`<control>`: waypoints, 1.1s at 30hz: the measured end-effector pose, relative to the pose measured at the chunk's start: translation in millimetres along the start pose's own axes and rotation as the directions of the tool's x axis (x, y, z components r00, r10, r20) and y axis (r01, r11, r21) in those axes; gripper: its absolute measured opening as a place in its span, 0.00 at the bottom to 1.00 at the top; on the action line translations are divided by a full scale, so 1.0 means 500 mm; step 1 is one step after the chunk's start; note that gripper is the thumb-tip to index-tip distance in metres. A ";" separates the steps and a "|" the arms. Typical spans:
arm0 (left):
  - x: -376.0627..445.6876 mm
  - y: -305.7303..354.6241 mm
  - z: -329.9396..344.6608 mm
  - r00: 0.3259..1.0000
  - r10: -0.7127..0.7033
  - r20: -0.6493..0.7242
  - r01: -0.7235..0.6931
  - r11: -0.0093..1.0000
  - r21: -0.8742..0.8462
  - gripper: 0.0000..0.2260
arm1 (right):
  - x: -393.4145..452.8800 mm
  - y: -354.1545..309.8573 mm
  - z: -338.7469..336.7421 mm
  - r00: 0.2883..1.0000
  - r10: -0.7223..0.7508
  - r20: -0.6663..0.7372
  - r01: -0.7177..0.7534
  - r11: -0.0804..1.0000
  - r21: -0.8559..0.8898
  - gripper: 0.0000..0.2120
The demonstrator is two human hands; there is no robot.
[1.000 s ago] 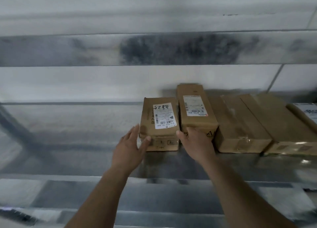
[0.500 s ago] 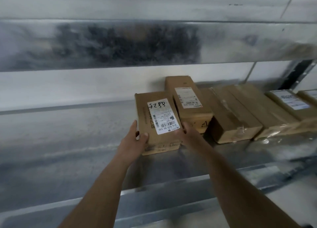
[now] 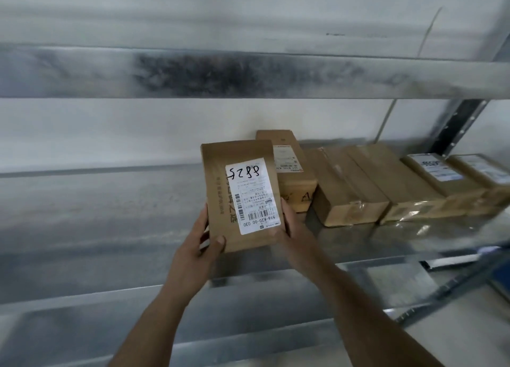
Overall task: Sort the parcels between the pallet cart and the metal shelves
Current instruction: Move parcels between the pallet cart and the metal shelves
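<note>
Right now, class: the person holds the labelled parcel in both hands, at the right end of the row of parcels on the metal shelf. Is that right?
Not quite. In the head view both hands, left hand and right hand, do hold the labelled parcel, but it is at the left end of the row of parcels on the metal shelf.

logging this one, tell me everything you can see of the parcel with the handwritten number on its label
A flat brown cardboard parcel bearing a white shipping label with barcodes and handwritten digits. It is tipped up, label toward the camera, at the left end of the row on the metal shelf. The left hand and right hand grip its lower corners.
</note>
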State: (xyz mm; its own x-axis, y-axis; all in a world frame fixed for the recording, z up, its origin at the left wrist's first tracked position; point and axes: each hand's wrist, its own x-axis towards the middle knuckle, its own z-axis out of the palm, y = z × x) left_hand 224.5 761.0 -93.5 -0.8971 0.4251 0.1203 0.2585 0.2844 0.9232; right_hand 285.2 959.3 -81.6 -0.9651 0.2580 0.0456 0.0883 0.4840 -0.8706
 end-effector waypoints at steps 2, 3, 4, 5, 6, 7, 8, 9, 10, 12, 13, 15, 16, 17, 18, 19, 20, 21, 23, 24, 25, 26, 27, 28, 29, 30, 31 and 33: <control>-0.021 0.015 0.014 1.000 0.022 -0.001 -0.022 0.999 -0.028 0.29 | -0.036 -0.009 -0.024 1.000 -0.019 -0.007 0.019 1.000 -0.005 0.27; -0.029 0.023 0.024 0.999 0.036 -0.002 -0.036 0.999 -0.037 0.29 | -0.054 -0.011 -0.037 0.999 -0.028 -0.016 0.027 1.000 -0.014 0.27; -0.036 0.031 0.035 0.999 0.051 -0.004 -0.051 0.998 -0.042 0.29 | -0.071 -0.011 -0.050 0.999 -0.035 -0.027 0.035 0.999 -0.026 0.27; -0.043 0.038 0.048 0.998 0.065 -0.005 -0.065 0.997 -0.046 0.29 | -0.089 -0.009 -0.063 0.998 -0.039 -0.041 0.037 0.999 -0.034 0.28; -0.049 0.046 0.063 0.997 0.075 -0.003 -0.075 0.996 -0.050 0.29 | -0.105 -0.007 -0.077 0.998 -0.034 -0.053 0.032 0.999 -0.038 0.29; -0.054 0.053 0.079 0.997 0.080 0.000 -0.080 0.995 -0.056 0.28 | -0.121 -0.001 -0.092 0.998 -0.023 -0.063 0.021 0.999 -0.040 0.29; -0.060 0.060 0.097 0.996 0.084 0.003 -0.083 0.994 -0.064 0.28 | -0.136 0.006 -0.108 0.997 -0.013 -0.073 0.010 0.999 -0.042 0.29; -0.065 0.068 0.115 0.996 0.086 0.007 -0.086 0.994 -0.072 0.28 | -0.152 0.014 -0.124 0.996 -0.007 -0.086 0.003 0.999 -0.046 0.29; -0.070 0.077 0.135 0.996 0.091 0.011 -0.090 0.993 -0.077 0.27 | -0.168 0.024 -0.141 0.995 -0.001 -0.103 -0.004 0.998 -0.055 0.29; -0.077 0.099 0.178 0.994 0.108 0.023 -0.106 0.991 -0.079 0.25 | -0.202 0.042 -0.179 0.989 0.006 -0.150 -0.020 0.996 -0.092 0.29; -0.081 0.109 0.201 0.992 0.120 0.029 -0.117 0.990 -0.082 0.23 | -0.220 0.051 -0.199 0.985 0.008 -0.174 -0.027 0.994 -0.107 0.29; -0.088 0.132 0.253 0.989 0.142 0.050 -0.138 0.987 -0.082 0.21 | -0.256 0.070 -0.241 0.976 0.018 -0.219 -0.045 0.992 -0.122 0.29; -0.092 0.144 0.280 0.986 0.151 0.065 -0.146 0.987 -0.067 0.21 | -0.274 0.079 -0.263 0.969 0.029 -0.244 -0.061 0.991 -0.123 0.28; -0.096 0.155 0.309 0.984 0.159 0.085 -0.154 0.986 -0.061 0.20 | -0.294 0.088 -0.285 0.961 0.040 -0.275 -0.075 0.990 -0.119 0.27; -0.100 0.165 0.339 0.980 0.165 0.110 -0.157 0.985 -0.076 0.20 | -0.315 0.097 -0.308 0.950 0.048 -0.309 -0.086 0.990 -0.112 0.26; -0.104 0.174 0.370 0.976 0.167 0.140 -0.154 0.983 -0.101 0.20 | -0.337 0.106 -0.330 0.939 0.050 -0.339 -0.091 0.990 -0.107 0.25; -0.108 0.182 0.401 0.970 0.172 0.172 -0.154 0.981 -0.116 0.20 | -0.360 0.117 -0.351 0.929 0.050 -0.366 -0.095 0.990 -0.106 0.25; -0.113 0.192 0.432 0.962 0.181 0.204 -0.159 0.980 -0.118 0.20 | -0.384 0.127 -0.372 0.919 0.053 -0.390 -0.101 0.989 -0.105 0.24; -0.123 0.211 0.492 0.938 0.208 0.277 -0.178 0.976 -0.128 0.20 | -0.433 0.148 -0.414 0.897 0.070 -0.437 -0.121 0.989 -0.089 0.23; -0.129 0.222 0.522 0.925 0.217 0.313 -0.182 0.974 -0.135 0.20 | -0.459 0.158 -0.434 0.883 0.074 -0.463 -0.128 0.988 -0.085 0.22; -0.135 0.233 0.550 0.912 0.222 0.345 -0.185 0.973 -0.138 0.20 | -0.483 0.167 -0.453 0.869 0.074 -0.489 -0.132 0.988 -0.085 0.22; -0.141 0.245 0.576 0.898 0.234 0.372 -0.195 0.971 -0.140 0.20 | -0.506 0.175 -0.470 0.855 0.078 -0.513 -0.140 0.987 -0.083 0.23; -0.146 0.257 0.602 0.884 0.251 0.396 -0.210 0.967 -0.143 0.20 | -0.528 0.182 -0.486 0.839 0.091 -0.536 -0.160 0.984 -0.084 0.24; -0.149 0.271 0.626 0.868 0.265 0.419 -0.224 0.964 -0.145 0.20 | -0.548 0.189 -0.500 0.821 0.111 -0.560 -0.192 0.978 -0.088 0.26; -0.151 0.284 0.649 0.852 0.278 0.444 -0.235 0.960 -0.150 0.20 | -0.566 0.197 -0.514 0.798 0.136 -0.587 -0.231 0.969 -0.089 0.27; -0.151 0.298 0.670 0.835 0.289 0.469 -0.242 0.957 -0.158 0.20 | -0.580 0.204 -0.527 0.772 0.164 -0.614 -0.271 0.959 -0.085 0.29; -0.150 0.313 0.689 0.818 0.298 0.492 -0.248 0.954 -0.167 0.20 | -0.592 0.212 -0.540 0.745 0.184 -0.642 -0.304 0.949 -0.080 0.30; -0.143 0.342 0.726 0.785 0.311 0.536 -0.256 0.950 -0.177 0.20 | -0.610 0.227 -0.568 0.693 0.199 -0.693 -0.339 0.938 -0.069 0.30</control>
State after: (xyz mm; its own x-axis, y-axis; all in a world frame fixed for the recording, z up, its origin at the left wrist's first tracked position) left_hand 462.9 1091.4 -76.7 -0.4313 0.8829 0.1858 0.4116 0.0093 0.9113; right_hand 659.8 1173.3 -55.3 -0.4807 0.8544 0.1974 0.4269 0.4246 -0.7984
